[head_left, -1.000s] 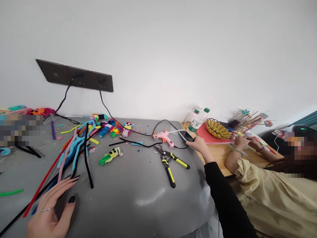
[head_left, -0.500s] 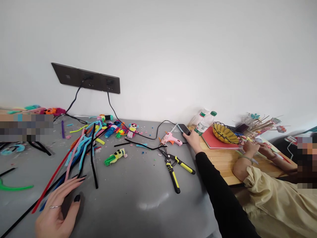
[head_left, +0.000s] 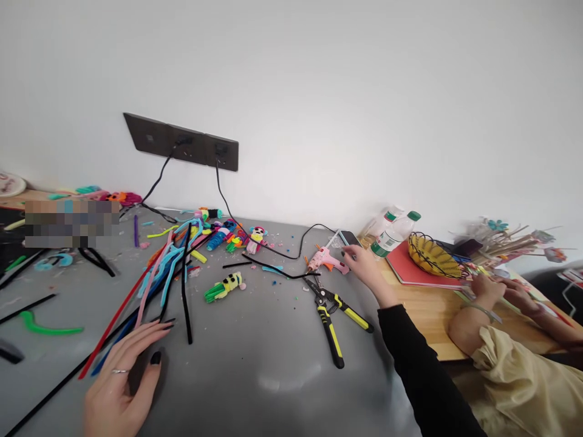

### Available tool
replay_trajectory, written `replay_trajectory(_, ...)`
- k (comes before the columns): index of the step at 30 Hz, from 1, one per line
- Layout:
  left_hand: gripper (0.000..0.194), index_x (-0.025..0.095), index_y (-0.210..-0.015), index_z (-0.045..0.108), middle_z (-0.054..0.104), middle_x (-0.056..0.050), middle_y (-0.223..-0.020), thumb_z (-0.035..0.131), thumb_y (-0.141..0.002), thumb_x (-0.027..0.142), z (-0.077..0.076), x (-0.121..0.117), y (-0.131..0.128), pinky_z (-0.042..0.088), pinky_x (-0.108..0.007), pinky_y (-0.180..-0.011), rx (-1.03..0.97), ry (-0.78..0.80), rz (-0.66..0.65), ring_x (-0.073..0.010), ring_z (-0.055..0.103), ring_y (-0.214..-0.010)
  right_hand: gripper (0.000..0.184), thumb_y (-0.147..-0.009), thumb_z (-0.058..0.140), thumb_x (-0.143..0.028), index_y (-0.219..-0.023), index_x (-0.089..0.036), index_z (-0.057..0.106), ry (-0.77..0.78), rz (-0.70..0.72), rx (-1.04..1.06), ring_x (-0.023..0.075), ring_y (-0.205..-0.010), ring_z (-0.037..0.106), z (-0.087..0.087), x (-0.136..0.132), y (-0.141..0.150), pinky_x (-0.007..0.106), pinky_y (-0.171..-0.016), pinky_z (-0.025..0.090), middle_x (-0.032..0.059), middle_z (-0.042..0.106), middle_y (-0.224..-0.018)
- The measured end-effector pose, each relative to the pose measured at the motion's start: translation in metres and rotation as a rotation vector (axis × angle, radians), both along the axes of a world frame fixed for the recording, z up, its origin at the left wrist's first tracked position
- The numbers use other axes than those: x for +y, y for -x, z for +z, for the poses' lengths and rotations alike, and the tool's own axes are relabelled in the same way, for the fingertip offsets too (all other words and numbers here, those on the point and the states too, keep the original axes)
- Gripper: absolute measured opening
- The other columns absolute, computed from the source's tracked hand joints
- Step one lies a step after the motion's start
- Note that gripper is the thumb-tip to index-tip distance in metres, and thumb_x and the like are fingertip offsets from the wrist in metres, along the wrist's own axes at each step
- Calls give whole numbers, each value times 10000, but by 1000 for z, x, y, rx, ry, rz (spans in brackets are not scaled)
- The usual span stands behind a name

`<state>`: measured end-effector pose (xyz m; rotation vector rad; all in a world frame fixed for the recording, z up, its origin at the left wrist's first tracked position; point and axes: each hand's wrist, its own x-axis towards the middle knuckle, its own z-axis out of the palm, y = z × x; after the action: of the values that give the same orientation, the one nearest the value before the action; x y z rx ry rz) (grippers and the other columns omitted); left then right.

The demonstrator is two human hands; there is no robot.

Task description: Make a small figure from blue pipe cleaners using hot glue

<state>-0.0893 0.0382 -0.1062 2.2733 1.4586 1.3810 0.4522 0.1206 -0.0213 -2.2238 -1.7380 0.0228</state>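
Observation:
My left hand [head_left: 130, 376] rests on the grey table at the near left, fingers stretched and thumb apart, holding nothing. Its fingertips are by the lower ends of a bundle of colored pipe cleaners [head_left: 152, 279]. My right hand [head_left: 367, 270] hovers between the phone [head_left: 349, 238] and the handle of a pink hot glue gun [head_left: 327, 260], its fingers loosely bent and nothing visible in them. Black and yellow wire strippers [head_left: 332, 328] lie with handles spread just below the glue gun. A green and yellow pipe-cleaner figure [head_left: 225, 286] lies mid-table.
Several small pipe-cleaner figures [head_left: 257, 240] sit near the wall under a black cord [head_left: 291, 258]. Plastic bottles [head_left: 392, 233], a red folder [head_left: 407, 267] and a yellow wire basket [head_left: 435, 258] stand at right. Beside them, another person's hands [head_left: 489, 288] work over the wooden table.
My right hand has come away from the phone, toward the glue gun. My left hand stays resting on the table. The whole view has shifted, so things appear farther right.

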Motion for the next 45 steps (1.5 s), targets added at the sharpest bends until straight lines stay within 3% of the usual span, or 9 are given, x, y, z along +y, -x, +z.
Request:
replay_trajectory(5, 280, 290, -1208, 654, 723, -67, -1266, 559, -950, 236, 5, -2, -4, 531, -445, -1094, -53, 14, -5, -301, 678, -1235, 169, -872, 666, -180, -1015, -178, 757, 113, 189, -1, 228, -949, 703, 2, -14, 27, 302, -855, 527, 101, 742, -1070)
replay_trajectory(14, 303, 286, -1219, 649, 720, -62, -1257, 532, -966, 166, 9, -4, -9, 505, -426, -1111, -75, 23, -12, -274, 662, -1256, 103, -869, 648, -228, -908, -180, 730, 48, 74, 66, 230, -836, 710, 22, 5, 48, 297, -765, 497, 87, 781, -941)
replay_trajectory(19, 315, 282, -1223, 652, 731, -58, -1245, 514, -969, 159, 13, -6, -12, 525, -423, -1096, -53, 19, -4, -264, 671, -1244, 140, -851, 638, -262, -935, -190, 723, -12, 106, 183, 218, -781, 711, 30, 23, 77, 295, -735, 498, 69, 792, -925)
replay_trajectory(29, 330, 277, -1222, 675, 745, -52, -1279, 518, -955, 160, 8, -6, -7, 548, -405, -1097, -46, 65, -13, -256, 670, -1283, 136, -943, 617, -247, -866, -176, 703, 70, 94, -147, 243, -910, 695, 18, 75, 119, 286, -728, 433, 130, 759, -999)
replay_trajectory(32, 339, 286, -1212, 691, 756, -38, -1274, 551, -929, 159, 10, -6, -5, 568, -380, -1074, -28, 74, -42, -250, 694, -1255, 185, -985, 593, -304, -931, -175, 713, 78, 92, -144, 259, -979, 705, 19, 73, 108, 300, -790, 467, 140, 754, -1058)
replay_trajectory(34, 321, 281, -1186, 702, 759, -46, -1266, 545, -930, 170, 11, -7, -6, 574, -384, -1067, -61, 76, -27, -255, 706, -1235, 281, -1029, 522, -349, -1148, -158, 691, 52, 25, -160, 304, -1112, 692, 23, 66, 90, 337, -847, 490, 190, 719, -1227)
replay_trajectory(37, 312, 270, -1185, 697, 746, -68, -1278, 511, -954, 177, 9, -7, -9, 563, -412, -1088, -99, 97, -5, -266, 690, -1259, 485, -996, 597, -455, -1271, -56, 628, 140, -245, -280, 434, -1186, 680, 23, 51, 52, 472, -953, 503, 321, 681, -1256)
replay_trajectory(39, 322, 272, -1206, 686, 738, -68, -1293, 504, -961, 170, 8, -6, -10, 553, -413, -1099, -81, 97, -15, -264, 676, -1278, 667, -953, 646, -553, -1341, -14, 577, 241, -365, -210, 481, -1216, 673, 19, 41, 29, 522, -968, 508, 365, 670, -1276)
replay_trajectory(45, 322, 288, -1219, 671, 744, -47, -1252, 531, -954, 169, 13, -2, -10, 556, -388, -1065, -35, 17, -45, -255, 686, -1233, 685, -936, 638, -584, -1352, -43, 576, 299, -301, -31, 394, -1232, 696, 8, 30, 5, 400, -960, 522, 304, 705, -1281)
